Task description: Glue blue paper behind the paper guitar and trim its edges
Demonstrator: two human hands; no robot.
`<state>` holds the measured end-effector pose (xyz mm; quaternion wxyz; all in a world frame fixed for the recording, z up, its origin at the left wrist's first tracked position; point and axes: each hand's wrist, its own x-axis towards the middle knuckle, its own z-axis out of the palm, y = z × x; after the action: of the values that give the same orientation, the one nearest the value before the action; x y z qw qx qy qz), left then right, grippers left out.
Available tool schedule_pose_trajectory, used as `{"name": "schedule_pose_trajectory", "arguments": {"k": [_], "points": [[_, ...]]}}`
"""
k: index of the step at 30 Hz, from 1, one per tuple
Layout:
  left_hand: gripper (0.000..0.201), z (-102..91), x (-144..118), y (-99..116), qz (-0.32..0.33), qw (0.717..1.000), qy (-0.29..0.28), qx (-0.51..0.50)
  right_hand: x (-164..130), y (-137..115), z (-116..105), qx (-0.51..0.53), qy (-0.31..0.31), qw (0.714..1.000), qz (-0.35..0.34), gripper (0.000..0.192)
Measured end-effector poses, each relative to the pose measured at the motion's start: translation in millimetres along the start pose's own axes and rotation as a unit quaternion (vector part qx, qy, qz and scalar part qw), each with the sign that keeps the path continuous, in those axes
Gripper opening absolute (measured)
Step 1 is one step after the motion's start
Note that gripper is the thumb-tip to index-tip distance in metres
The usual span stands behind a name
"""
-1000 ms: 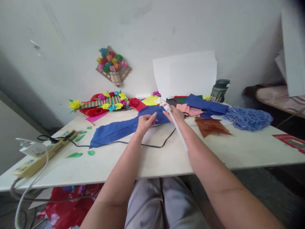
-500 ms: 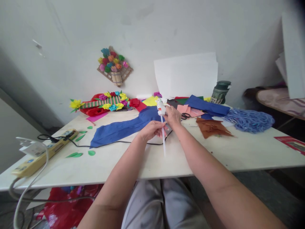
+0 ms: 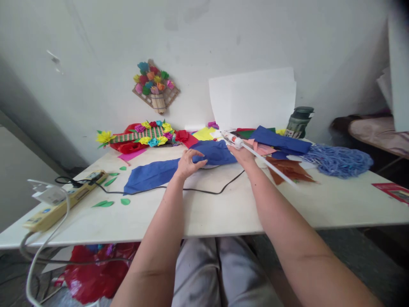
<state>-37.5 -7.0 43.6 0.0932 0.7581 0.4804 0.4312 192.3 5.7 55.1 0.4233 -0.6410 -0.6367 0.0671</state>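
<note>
My right hand (image 3: 243,154) is wrapped round a white glue gun (image 3: 233,139), whose tip points up and left. A long pale glue stick (image 3: 271,166) juts from its back end, over my right wrist. My left hand (image 3: 189,163) is at the near edge of a blue crepe paper sheet (image 3: 150,172), thumb and fingers apart in a C shape with nothing between them. Whether its fingertips touch the paper I cannot tell. A black cord (image 3: 204,191) runs across the table in front of the sheet.
A yellow power strip (image 3: 65,200) and green paper leaves (image 3: 125,201) are at the left. Behind lie a flower-trimmed panel (image 3: 140,135) and coloured paper. At the right are brown paper (image 3: 289,169), a blue string bundle (image 3: 340,161) and a dark bottle (image 3: 299,121).
My left hand has let go of the glue stick and moved left, opening over the blue paper. My right hand has shifted right, turning the glue gun so the stick now slants right.
</note>
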Motion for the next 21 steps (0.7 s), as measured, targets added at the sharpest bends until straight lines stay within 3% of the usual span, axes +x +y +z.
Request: {"name": "schedule_pose_trajectory", "arguments": {"k": [3,8,14,21], "points": [[0.037,2.8,-1,-8,0.051,0.994,-0.025,0.098,-2,4,-6,0.146,-0.002,0.989,0.007,0.031],[0.022,18.0,1,-17,0.032,0.988,-0.038,0.146,-9,5,-27,0.279,-0.208,0.937,-0.002,0.029],[0.019,29.2,5,-23,-0.03,0.992,-0.023,0.118,-12,7,-38,0.255,-0.332,0.908,-0.003,0.031],[0.022,31.2,4,-25,-0.087,0.992,-0.02,0.093,-10,10,-31,0.173,-0.356,0.918,0.001,0.029]]}}
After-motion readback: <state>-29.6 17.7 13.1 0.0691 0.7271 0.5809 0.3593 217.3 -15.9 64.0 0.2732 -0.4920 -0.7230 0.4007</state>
